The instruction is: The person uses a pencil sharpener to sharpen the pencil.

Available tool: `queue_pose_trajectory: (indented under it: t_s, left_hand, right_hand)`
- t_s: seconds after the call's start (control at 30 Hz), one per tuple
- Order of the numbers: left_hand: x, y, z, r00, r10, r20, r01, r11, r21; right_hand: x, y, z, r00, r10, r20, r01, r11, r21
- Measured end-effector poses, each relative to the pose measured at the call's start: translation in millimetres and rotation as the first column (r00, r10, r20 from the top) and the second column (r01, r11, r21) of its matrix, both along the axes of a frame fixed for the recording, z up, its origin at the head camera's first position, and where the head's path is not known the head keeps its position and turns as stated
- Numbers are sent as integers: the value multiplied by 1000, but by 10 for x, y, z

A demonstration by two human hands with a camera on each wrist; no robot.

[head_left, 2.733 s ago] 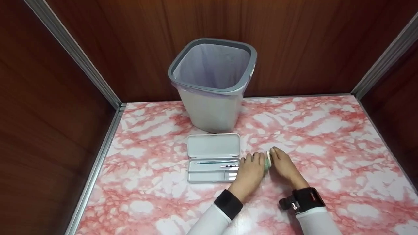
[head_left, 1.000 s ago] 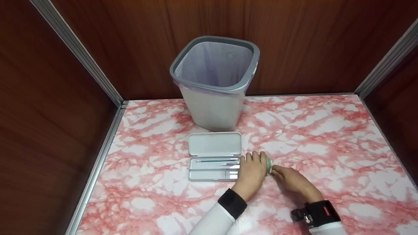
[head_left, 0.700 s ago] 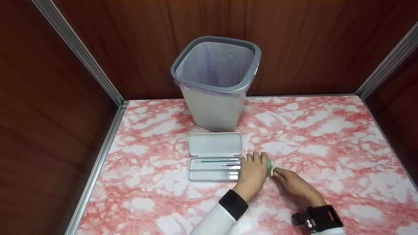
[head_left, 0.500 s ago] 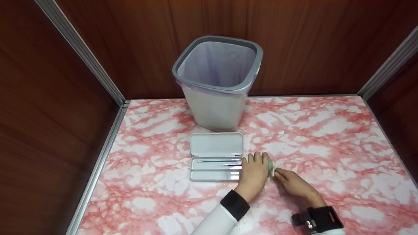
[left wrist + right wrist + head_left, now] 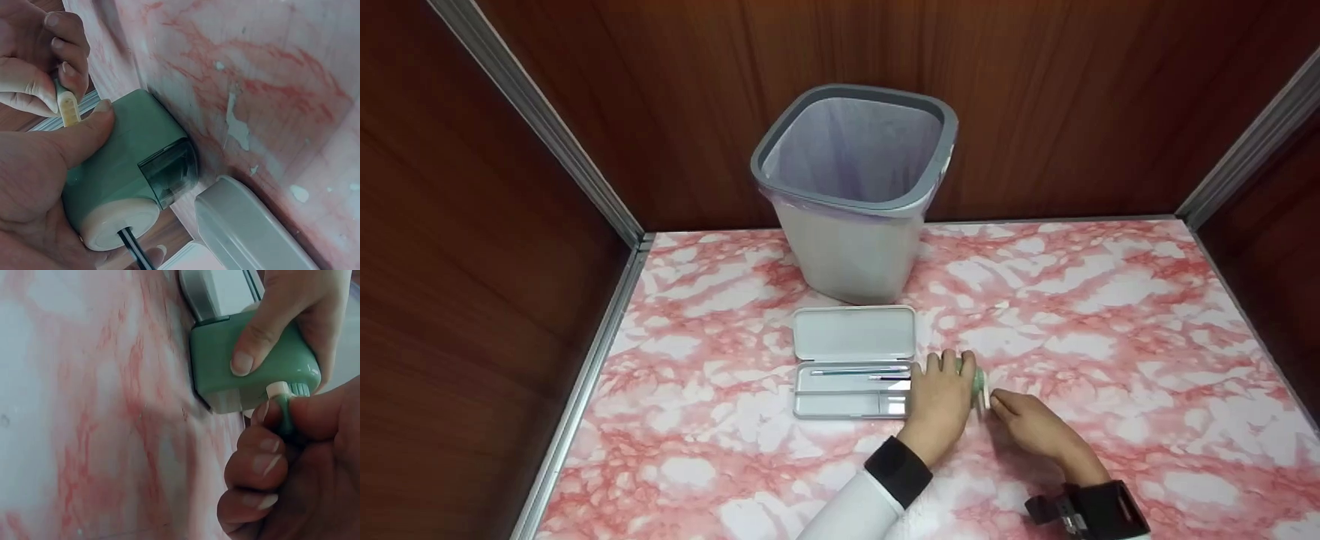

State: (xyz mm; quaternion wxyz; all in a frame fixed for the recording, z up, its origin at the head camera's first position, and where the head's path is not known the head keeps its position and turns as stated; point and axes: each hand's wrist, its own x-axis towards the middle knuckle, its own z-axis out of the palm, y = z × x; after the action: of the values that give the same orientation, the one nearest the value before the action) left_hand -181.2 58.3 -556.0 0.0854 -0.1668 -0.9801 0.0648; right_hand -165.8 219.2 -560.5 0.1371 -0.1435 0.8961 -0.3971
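My left hand grips a green pencil sharpener with a hand crank, its thumb over the body. A dark pencil sticks out of the round cream front, with left fingers beside it. At the opposite end, my right hand pinches the small crank knob between thumb and forefinger. To the left of the sharpener, a pale grey pencil case lies with its lid raised back. A teal pencil rests in its upper compartment. The left hand hides the case's right end.
Behind the case stands a grey waste bin with a purple liner. Dark wood-look panels with metal corner strips enclose the red-and-white marbled table at the back and sides.
My right hand has moved from the crank's far side toward the near side, turning the crank; it barely shifts in the last half second. The left hand keeps its grip on the sharpener.
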Motion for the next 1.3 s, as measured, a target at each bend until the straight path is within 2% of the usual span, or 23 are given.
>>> queue_pose_trajectory:
  t_s: [0.23,0.57,0.87,1.0,1.1,1.3]
  left_hand:
    - [4,-1,16,999,14,28,-14,1000,-20]
    - [0,-4,11,1000,18,-7,-19,1000,-17]
    - [-8,-36,-16,998,-25,-63,25,1000,5]
    - [-9,-49,-31,995,-45,-90,47,999,20]
    - [-16,-46,-37,993,-55,-102,58,998,28]
    - [-38,-70,-64,989,-64,-136,70,997,39]
  right_hand:
    - [33,-26,79,1000,-19,-17,18,1000,-20]
    - [9,-77,91,989,-145,-20,143,986,-86]
    - [-33,-83,92,982,-184,-51,176,975,-138]
    - [-52,-103,93,971,-225,-75,210,963,-169]
    - [-90,-114,100,962,-257,-98,234,952,-195]
    - [-179,-122,96,960,-265,-92,242,948,-208]
